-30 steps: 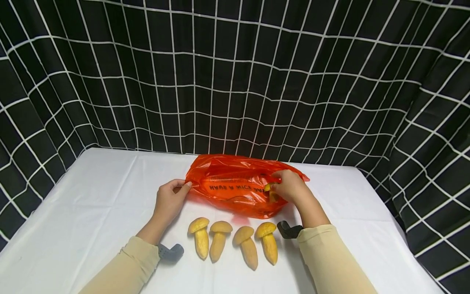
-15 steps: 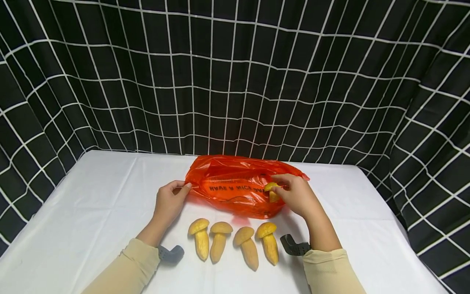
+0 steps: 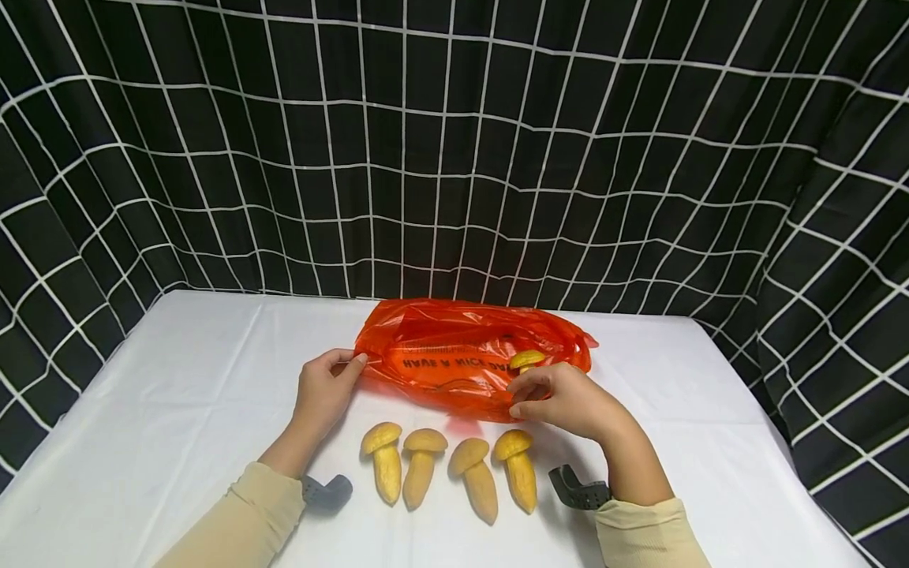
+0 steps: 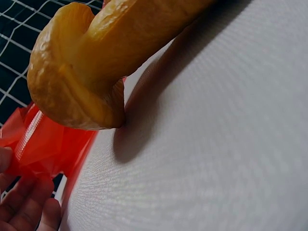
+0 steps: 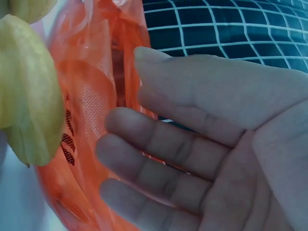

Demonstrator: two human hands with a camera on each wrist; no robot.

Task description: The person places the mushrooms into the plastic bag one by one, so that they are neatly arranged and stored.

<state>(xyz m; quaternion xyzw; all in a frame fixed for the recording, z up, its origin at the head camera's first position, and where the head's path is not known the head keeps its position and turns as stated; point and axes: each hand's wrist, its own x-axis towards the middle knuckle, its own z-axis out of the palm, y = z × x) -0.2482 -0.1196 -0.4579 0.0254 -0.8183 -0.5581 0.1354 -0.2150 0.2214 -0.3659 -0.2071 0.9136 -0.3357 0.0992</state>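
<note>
A red plastic bag [image 3: 426,379] printed "HAVE A NICE DAY" lies on its side, its mouth facing me. My left hand [image 3: 327,390] pinches the bag's left rim between thumb and fingers. One yellow-capped toy mushroom [image 3: 527,359] lies inside the bag at the right, its stem partly hidden. Just in front of it is my right hand [image 3: 568,401], at the bag's front right edge. The right wrist view has the right hand [image 5: 207,144] holding nothing, fingers loosely bent beside the red plastic.
In front of the bag, several mushrooms lie in a row, from a yellow one [image 3: 387,465] at left to another yellow one [image 3: 521,473] at right. A white cloth [image 3: 177,426] covers the table. A black, white-gridded curtain [image 3: 440,158] rises behind.
My right hand has let go of the mushroom inside the bag and drawn back toward me, out of the mouth. The left hand keeps its grip on the rim.
</note>
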